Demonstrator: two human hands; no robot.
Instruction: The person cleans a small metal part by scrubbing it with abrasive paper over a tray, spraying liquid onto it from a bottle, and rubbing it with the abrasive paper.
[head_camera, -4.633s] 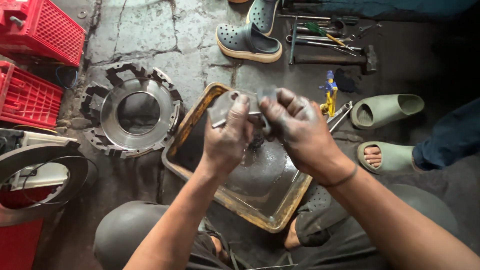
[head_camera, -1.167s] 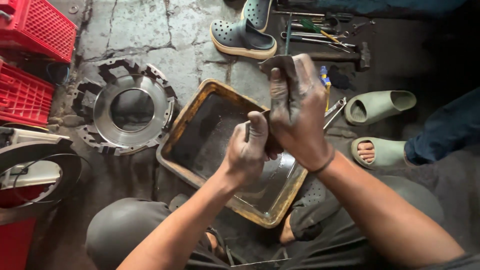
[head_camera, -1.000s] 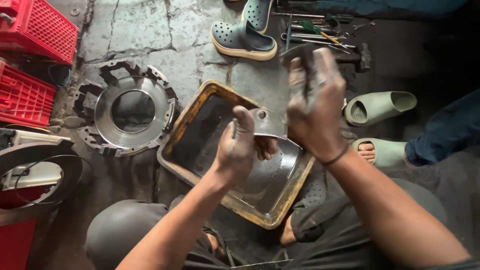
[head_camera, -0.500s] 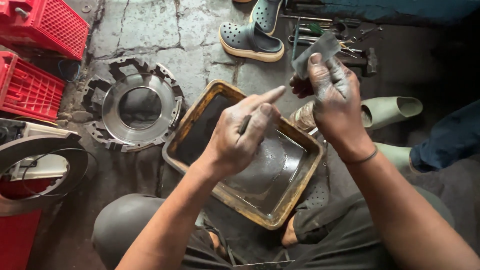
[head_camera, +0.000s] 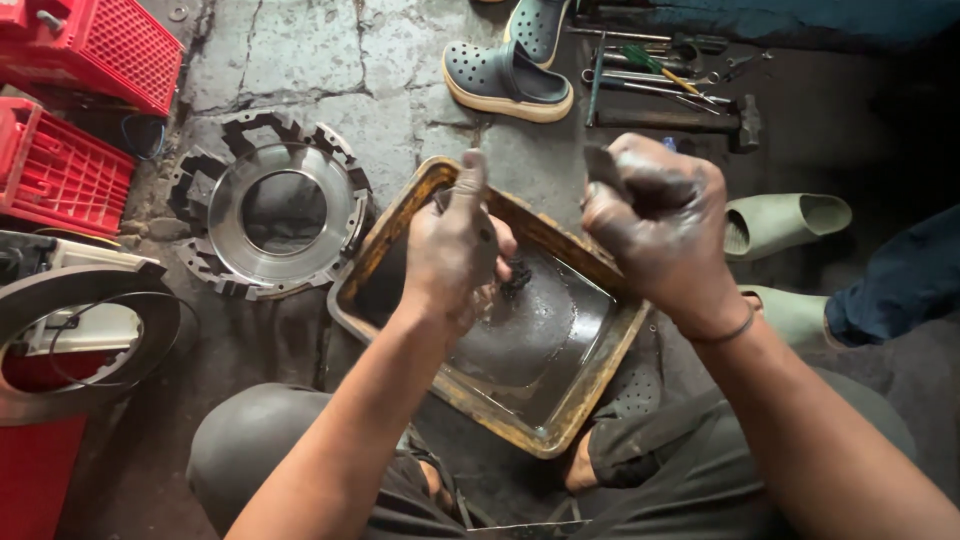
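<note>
My left hand (head_camera: 452, 250) grips a small grimy part over the rusty wash tray (head_camera: 395, 228) on the floor — my right hand (head_camera: 655, 215), clenched around a dark rag, is lifted right of it. Both look oily; cleaning seems midway — clutch cover (head_camera: 268, 215) waits left.

cracked concrete floor (head_camera: 300, 60) bears metal tray (head_camera: 590, 385), clutch plate (head_camera: 270, 215), crates (head_camera: 60, 175), sandals (head_camera: 505, 80).

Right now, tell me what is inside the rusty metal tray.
The tray holds a shallow pool of dark oily liquid and a small black part beside the left hand. That hand covers the tray's upper left part, so what lies beneath cannot be seen.
</note>
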